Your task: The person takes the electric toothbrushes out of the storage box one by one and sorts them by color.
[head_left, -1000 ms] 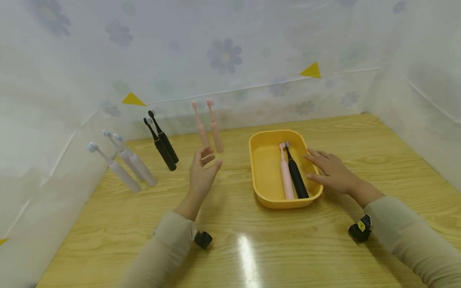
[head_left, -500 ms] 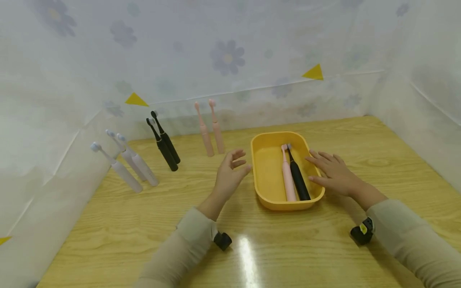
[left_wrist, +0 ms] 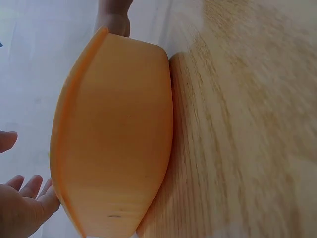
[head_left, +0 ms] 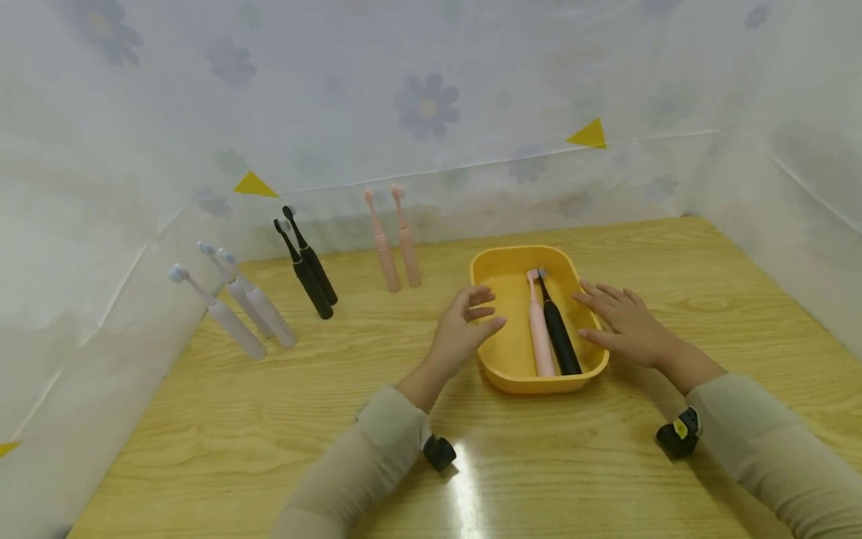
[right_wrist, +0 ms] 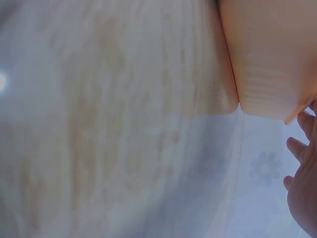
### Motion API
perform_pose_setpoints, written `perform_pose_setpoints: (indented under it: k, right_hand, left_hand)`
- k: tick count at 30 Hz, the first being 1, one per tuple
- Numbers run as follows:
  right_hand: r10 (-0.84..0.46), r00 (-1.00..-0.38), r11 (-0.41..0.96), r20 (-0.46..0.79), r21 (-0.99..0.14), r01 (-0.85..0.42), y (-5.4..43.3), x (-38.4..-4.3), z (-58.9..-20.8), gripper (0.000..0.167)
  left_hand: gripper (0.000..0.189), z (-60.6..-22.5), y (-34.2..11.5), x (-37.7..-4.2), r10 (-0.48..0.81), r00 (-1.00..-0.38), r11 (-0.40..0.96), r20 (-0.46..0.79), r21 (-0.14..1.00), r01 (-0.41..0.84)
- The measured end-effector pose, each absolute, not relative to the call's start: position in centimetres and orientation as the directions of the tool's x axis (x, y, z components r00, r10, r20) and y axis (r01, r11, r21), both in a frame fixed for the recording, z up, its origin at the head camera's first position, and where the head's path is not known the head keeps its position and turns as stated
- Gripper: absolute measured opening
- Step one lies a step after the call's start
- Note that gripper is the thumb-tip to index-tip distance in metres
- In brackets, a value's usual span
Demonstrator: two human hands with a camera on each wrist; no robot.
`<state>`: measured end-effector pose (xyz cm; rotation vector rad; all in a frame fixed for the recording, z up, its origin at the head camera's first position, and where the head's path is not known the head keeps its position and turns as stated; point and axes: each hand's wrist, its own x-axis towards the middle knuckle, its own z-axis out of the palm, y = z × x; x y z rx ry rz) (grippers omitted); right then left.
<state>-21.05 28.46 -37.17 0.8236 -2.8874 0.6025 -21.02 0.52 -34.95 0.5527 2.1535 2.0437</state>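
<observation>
A yellow tray (head_left: pixel 498 374) stands on the table, with a pink electric toothbrush (head_left: pixel 540 340) and a black electric toothbrush (head_left: pixel 560 340) lying side by side in it. My left hand (head_left: pixel 461 329) is at the tray's left rim, fingers loosely bent and thumb apart, holding nothing. In the left wrist view, the left fingers (left_wrist: pixel 30 191) come right up to the tray's rim (left_wrist: pixel 57 163). On the opposite side my right hand (head_left: pixel 626 326) has its fingers spread over the right rim. The right wrist view shows those fingers (right_wrist: pixel 299 148) beside the tray wall (right_wrist: pixel 267 74).
Left of the tray, two pink toothbrushes (head_left: pixel 409 258) stand upright near the back edge. Farther left are two black toothbrushes (head_left: pixel 313 288), then three white ones (head_left: pixel 232 329). A flowered white sheet (head_left: pixel 337 127) hangs behind the wooden table (head_left: pixel 269 419) and along its sides.
My left hand has moved right, from in front of the standing pink toothbrushes to the tray's left rim. The right hand stays at the right rim, and the toothbrushes keep their places.
</observation>
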Motion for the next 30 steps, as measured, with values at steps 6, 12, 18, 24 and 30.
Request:
perform_pose_setpoints:
  k: [6, 12, 18, 24, 30]
  right_hand:
    - [-0.481, -0.857, 0.780, 0.186, -0.354, -0.515, 28.4, -20.9, -37.2, 0.057]
    - [-0.502, -0.846, 0.775, 0.180, -0.342, -0.532, 28.6, -21.2, -37.3, 0.058]
    - [-0.489, -0.854, 0.781, 0.179, -0.347, -0.520, 28.5, -21.1, -37.3, 0.057]
    - [-0.475, -0.861, 0.782, 0.181, -0.362, -0.507, 28.4, -21.1, -37.1, 0.056]
    - [-0.484, -0.859, 0.775, 0.164, -0.376, -0.508, 28.4, -21.1, -37.2, 0.057]
  left_hand:
    - [0.044, -34.9, 1.8, -21.0, 0.356, -0.925, 0.032, 0.137, 0.987, 0.158]
    - [0.044, -35.3, 2.9, -21.4, 0.363, -0.928, 0.092, 0.078, 0.989, 0.119]
    - [0.046, -35.2, 3.8, -22.0, 0.389, -0.921, 0.206, -0.005, 0.975, 0.082]
    - [0.051, -35.3, 4.4, -22.6, 0.427, -0.903, 0.313, -0.051, 0.945, 0.094]
    - [0.054, -35.5, 5.0, -23.1, 0.460, -0.880, 0.338, -0.115, 0.940, 0.054]
